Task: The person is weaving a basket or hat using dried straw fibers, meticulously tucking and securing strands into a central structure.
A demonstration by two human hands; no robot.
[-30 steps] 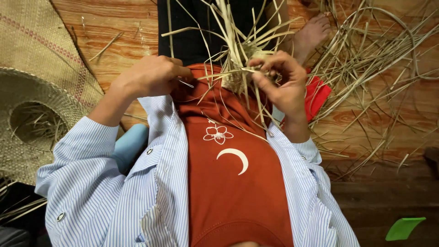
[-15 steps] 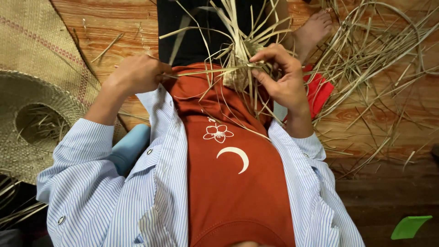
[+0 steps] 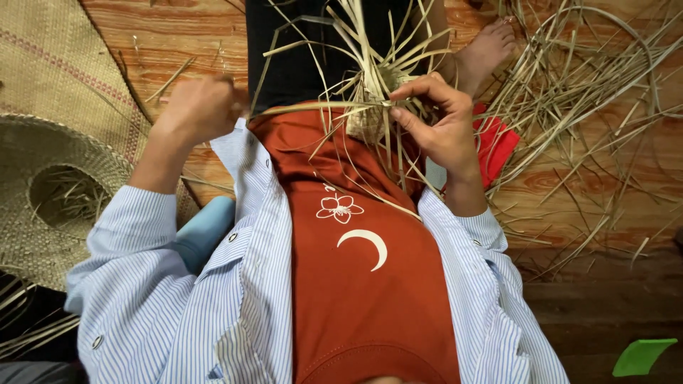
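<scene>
Apparently mid-weave, the right hand (image 3: 437, 124) pinches the small woven straw piece (image 3: 370, 117) over the lap while the left hand (image 3: 196, 107), fingers closed, draws one strand (image 3: 306, 109) taut, ready for tucking

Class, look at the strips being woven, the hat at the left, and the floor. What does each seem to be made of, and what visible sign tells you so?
Strips: probably dried straw or palm leaf; pale tan, flat, matte, springing outward.
Hat: apparently the same fibre, finely plaited; tight weave shows on the brim.
Floor: wood, reddish-brown with grain lines and a slight sheen, possibly varnished.
</scene>
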